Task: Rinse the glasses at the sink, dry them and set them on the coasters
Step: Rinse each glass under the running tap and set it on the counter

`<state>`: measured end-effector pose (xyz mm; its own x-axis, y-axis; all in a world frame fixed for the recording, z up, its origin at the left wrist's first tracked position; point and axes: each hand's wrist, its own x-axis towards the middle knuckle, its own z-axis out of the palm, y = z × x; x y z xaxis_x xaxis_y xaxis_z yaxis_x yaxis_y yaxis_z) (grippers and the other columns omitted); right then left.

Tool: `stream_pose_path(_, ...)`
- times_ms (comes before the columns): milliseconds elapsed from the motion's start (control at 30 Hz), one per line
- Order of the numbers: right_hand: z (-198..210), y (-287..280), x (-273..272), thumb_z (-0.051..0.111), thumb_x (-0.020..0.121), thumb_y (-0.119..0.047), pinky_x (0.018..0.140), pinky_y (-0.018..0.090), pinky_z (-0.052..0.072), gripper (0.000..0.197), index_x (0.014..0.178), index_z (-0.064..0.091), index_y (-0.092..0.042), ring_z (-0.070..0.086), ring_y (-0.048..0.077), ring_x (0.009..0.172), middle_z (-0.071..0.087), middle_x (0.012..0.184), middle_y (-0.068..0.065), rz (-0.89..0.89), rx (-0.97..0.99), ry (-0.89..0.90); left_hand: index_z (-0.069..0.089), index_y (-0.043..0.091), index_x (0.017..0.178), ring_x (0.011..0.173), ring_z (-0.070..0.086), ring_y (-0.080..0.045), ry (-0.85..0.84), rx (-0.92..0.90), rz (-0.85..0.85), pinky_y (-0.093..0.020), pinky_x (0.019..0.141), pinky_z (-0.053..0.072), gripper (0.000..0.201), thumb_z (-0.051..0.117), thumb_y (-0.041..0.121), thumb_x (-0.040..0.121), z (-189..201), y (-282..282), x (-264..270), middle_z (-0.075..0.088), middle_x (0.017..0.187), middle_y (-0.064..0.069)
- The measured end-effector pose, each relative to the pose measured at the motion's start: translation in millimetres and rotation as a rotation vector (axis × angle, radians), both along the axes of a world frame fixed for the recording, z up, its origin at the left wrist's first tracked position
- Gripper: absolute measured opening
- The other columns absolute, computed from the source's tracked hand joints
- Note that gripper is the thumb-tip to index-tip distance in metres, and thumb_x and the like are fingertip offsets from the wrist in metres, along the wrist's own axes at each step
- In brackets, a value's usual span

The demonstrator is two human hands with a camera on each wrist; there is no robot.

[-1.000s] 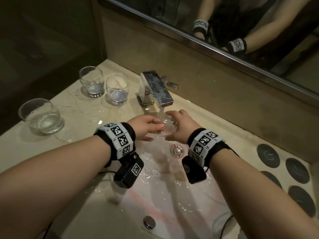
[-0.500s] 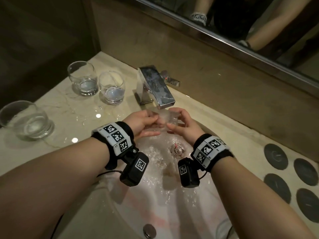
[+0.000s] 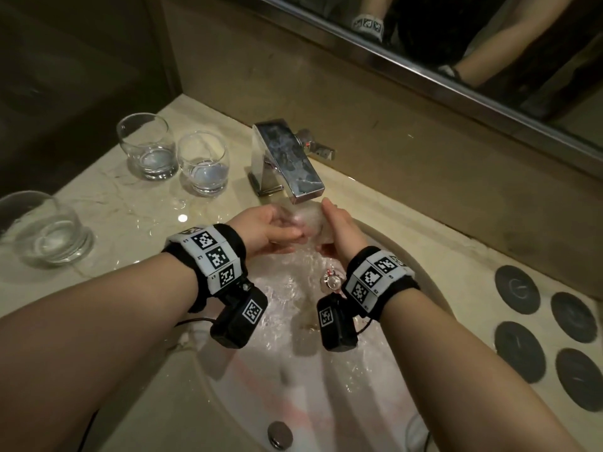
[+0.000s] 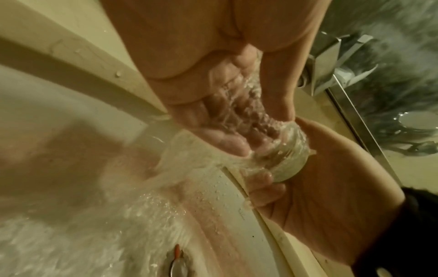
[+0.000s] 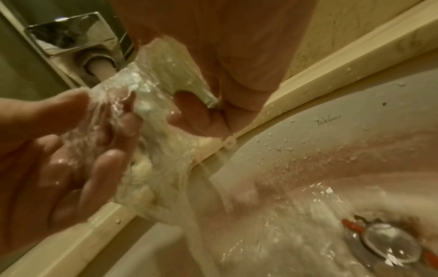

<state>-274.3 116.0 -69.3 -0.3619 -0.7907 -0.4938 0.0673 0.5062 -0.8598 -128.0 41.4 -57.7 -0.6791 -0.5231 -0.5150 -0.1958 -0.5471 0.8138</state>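
A clear glass [image 3: 310, 223] lies tilted under the running faucet [image 3: 287, 158], held between both hands over the sink [image 3: 326, 402]. My left hand [image 3: 274, 230] has its fingers [image 4: 227, 142] inside the mouth of the glass [image 4: 284, 155] and its thumb outside on the wall. My right hand [image 3: 339, 233] cups the base, with its fingers [image 4: 263, 180] curled round it. Water pours over the glass [image 5: 161, 112] and my left hand [image 5: 59, 150] into the basin. Three more glasses [image 3: 146, 145] [image 3: 204, 166] [image 3: 45, 230] stand on the left counter with a little water in each.
Several dark round coasters [image 3: 517, 288] lie on the counter at the right. The drain plug [image 3: 332, 280] sits in the wet basin below my hands. A mirror [image 3: 456, 60] runs along the back wall above a marble ledge.
Both hands have lifted the glass a little closer under the spout, and my left fingers have slid further into it. Water keeps running.
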Motion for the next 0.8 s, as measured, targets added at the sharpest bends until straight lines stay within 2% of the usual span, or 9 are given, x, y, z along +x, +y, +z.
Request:
stream_pose_path(100, 0.1, 1.3, 1.6, 0.041, 0.086, -0.067, 0.053, 0.023, 0.046, 0.065, 0.125, 0.049, -0.016, 0.061, 0.013, 0.066, 0.063, 0.100, 0.007, 0.000, 0.036, -0.067, 0.050, -0.009, 0.119, 0.078, 0.070, -0.012, -0.005, -0.005, 0.041, -0.022, 0.067, 0.058, 0.033, 0.057, -0.002, 0.088, -0.6, 0.1, -0.5, 0.068, 0.096, -0.013)
stream_pose_path(200, 4.2, 9.4, -1.8, 0.052, 0.092, -0.046, 0.059, 0.026, 0.048, 0.042, 0.128, 0.037, -0.030, 0.063, 0.019, 0.078, 0.054, 0.122, 0.008, 0.052, -0.059, -0.052, 0.055, 0.002, 0.107, 0.076, 0.070, -0.009, 0.043, 0.059, 0.117, -0.021, 0.065, 0.058, 0.018, 0.056, 0.000, 0.089, 0.3, -1.5, 0.3, 0.071, 0.085, -0.005)
stream_pose_path(267, 5.3, 13.4, -3.9, 0.061, 0.090, -0.028, 0.063, 0.026, 0.046, 0.050, 0.128, 0.031, -0.038, 0.060, 0.018, 0.076, 0.051, 0.122, 0.007, 0.128, -0.116, -0.001, 0.057, 0.007, 0.098, 0.071, 0.070, -0.007, 0.067, 0.084, 0.132, -0.019, 0.062, 0.058, 0.011, 0.054, 0.000, 0.090, 2.6, -0.7, 0.5, 0.071, 0.082, -0.005)
stream_pose_path(433, 7.3, 16.3, -1.9, 0.064, 0.088, -0.019, 0.062, 0.026, 0.046, 0.046, 0.122, 0.037, -0.031, 0.059, 0.016, 0.072, 0.055, 0.109, 0.003, 0.125, -0.142, -0.023, 0.056, 0.009, 0.087, 0.066, 0.069, -0.006, 0.070, 0.036, 0.121, -0.017, 0.058, 0.056, 0.013, 0.052, -0.002, 0.091, 8.4, 3.1, 0.7, 0.072, 0.072, 0.000)
stream_pose_path(567, 4.2, 14.9, -0.5, 0.066, 0.087, -0.022, 0.060, 0.026, 0.046, 0.045, 0.123, 0.039, -0.029, 0.058, 0.015, 0.070, 0.054, 0.112, 0.006, 0.106, -0.134, -0.024, 0.056, 0.009, 0.092, 0.069, 0.069, -0.006, 0.058, 0.016, 0.103, -0.016, 0.058, 0.056, 0.012, 0.056, -0.002, 0.088, 10.3, 1.8, 2.6, 0.068, 0.081, -0.005)
stream_pose_path(633, 3.9, 13.8, 0.9, 0.064, 0.088, -0.027, 0.056, 0.026, 0.044, 0.044, 0.124, 0.039, -0.029, 0.054, 0.015, 0.062, 0.055, 0.111, 0.011, 0.092, -0.125, -0.076, 0.057, 0.007, 0.096, 0.071, 0.069, -0.007, 0.061, 0.013, 0.100, -0.015, 0.058, 0.055, 0.016, 0.057, -0.005, 0.086, 10.4, 0.8, 3.6, 0.068, 0.085, -0.007)
stream_pose_path(700, 4.0, 10.1, 3.1, 0.055, 0.091, -0.044, 0.053, 0.027, 0.043, 0.045, 0.128, 0.037, -0.026, 0.050, 0.015, 0.057, 0.056, 0.107, 0.011, 0.091, -0.057, -0.027, 0.056, 0.006, 0.097, 0.071, 0.070, -0.009, 0.061, 0.009, 0.103, -0.015, 0.058, 0.055, 0.019, 0.057, -0.009, 0.085, 10.4, 0.6, 4.8, 0.068, 0.085, -0.007)
stream_pose_path(733, 3.3, 7.4, 5.1, 0.046, 0.089, -0.060, 0.054, 0.026, 0.043, 0.056, 0.131, 0.037, -0.024, 0.050, 0.014, 0.058, 0.057, 0.103, 0.008, 0.106, 0.002, 0.048, 0.055, 0.006, 0.095, 0.070, 0.070, -0.010, 0.059, 0.010, 0.104, -0.016, 0.058, 0.056, 0.019, 0.057, -0.010, 0.085, 10.8, 0.6, 5.5, 0.068, 0.083, -0.008)
stream_pose_path(800, 2.2, 2.3, 8.0, 0.025, 0.070, -0.089, 0.055, 0.026, 0.041, 0.095, 0.133, 0.042, -0.021, 0.050, 0.011, 0.060, 0.056, 0.087, -0.001, 0.151, 0.109, 0.156, 0.053, 0.006, 0.091, 0.069, 0.070, -0.011, 0.043, 0.006, 0.100, -0.019, 0.060, 0.057, 0.019, 0.056, -0.011, 0.084, 10.6, 0.3, 6.8, 0.068, 0.084, -0.010)
